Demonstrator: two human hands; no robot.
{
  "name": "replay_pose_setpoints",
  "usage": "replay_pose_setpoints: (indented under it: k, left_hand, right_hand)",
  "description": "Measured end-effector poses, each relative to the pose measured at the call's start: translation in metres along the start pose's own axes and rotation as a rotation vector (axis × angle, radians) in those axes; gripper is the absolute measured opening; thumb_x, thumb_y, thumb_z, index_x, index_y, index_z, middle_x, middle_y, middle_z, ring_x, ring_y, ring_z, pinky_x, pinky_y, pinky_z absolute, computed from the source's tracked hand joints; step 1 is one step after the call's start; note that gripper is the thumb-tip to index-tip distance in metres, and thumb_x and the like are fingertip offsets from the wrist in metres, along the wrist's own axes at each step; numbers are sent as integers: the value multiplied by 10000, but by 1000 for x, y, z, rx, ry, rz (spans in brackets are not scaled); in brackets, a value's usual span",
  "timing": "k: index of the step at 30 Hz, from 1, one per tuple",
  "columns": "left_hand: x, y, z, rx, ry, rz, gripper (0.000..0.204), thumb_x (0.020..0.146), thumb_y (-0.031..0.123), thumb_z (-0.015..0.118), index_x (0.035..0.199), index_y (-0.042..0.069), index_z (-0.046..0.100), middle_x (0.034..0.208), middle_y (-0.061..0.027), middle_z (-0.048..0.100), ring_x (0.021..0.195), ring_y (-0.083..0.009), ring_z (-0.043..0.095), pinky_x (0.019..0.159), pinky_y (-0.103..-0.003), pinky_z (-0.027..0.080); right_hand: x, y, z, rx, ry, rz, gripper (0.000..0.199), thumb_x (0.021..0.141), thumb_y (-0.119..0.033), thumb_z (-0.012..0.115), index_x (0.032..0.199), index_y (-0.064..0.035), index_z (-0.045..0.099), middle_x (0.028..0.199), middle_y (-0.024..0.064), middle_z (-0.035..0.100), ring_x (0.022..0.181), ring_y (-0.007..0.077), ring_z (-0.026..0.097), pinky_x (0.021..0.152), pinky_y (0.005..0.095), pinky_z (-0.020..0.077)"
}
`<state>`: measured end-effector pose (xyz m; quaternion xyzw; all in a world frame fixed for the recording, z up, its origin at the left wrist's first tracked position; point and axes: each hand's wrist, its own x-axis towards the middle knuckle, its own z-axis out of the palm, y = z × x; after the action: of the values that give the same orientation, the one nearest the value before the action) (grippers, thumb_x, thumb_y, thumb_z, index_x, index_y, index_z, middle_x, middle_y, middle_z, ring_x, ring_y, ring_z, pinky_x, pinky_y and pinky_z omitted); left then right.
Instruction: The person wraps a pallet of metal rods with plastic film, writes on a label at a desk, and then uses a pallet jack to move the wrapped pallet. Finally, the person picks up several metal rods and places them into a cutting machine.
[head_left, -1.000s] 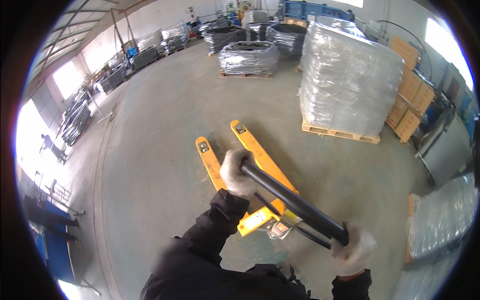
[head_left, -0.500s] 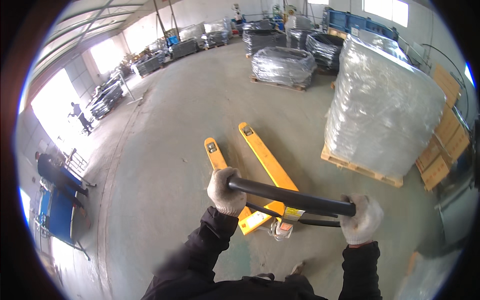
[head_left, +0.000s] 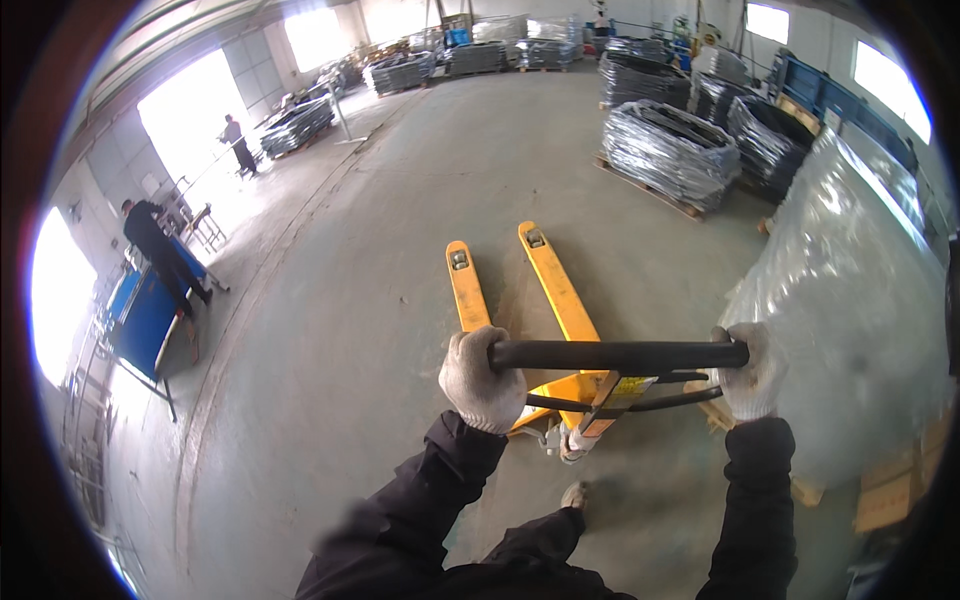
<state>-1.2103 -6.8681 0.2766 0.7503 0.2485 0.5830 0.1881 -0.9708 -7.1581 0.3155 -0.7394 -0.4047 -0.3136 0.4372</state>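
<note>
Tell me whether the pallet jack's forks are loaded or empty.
Empty. Both yellow forks lie bare over the concrete floor, nothing on them. The wrapped pallet stands apart, to the right.

We stand in a big hall with a smooth grey floor. Bright light pours in through wide doorways on our left and high windows on our right. Pallets of wrapped dark metal racks sit far ahead. A tall stack in shiny wrap stands right. 2 people stand near a blue table.
</note>
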Motion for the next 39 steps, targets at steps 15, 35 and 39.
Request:
replay_pose_setpoints:
  k: [15,35,39]
  left_hand:
    - [202,-149,266,190,56,-110,253,810,16,820,1029,140,803,962,-158,756,873,-452,767,781,-542,630]
    - [555,-587,505,407,344,-67,297,953,-172,662,1159,42,678,968,-46,660,866,-152,658,781,-326,558]
    - [644,-692,557,290,375,-152,235,927,-77,735,1092,88,708,985,-120,743,868,-336,769,816,-421,629]
  right_hand:
    - [279,212,323,30,-61,-200,213,911,-117,990,893,-88,779,771,120,672,671,366,679,638,470,517]
    - [606,269,919,285,-127,-336,286,938,-213,1013,900,-142,738,829,86,718,722,346,725,664,453,570]
    - [665,268,1035,327,-107,-273,298,974,-285,985,900,-152,729,846,81,711,748,362,719,670,476,562]
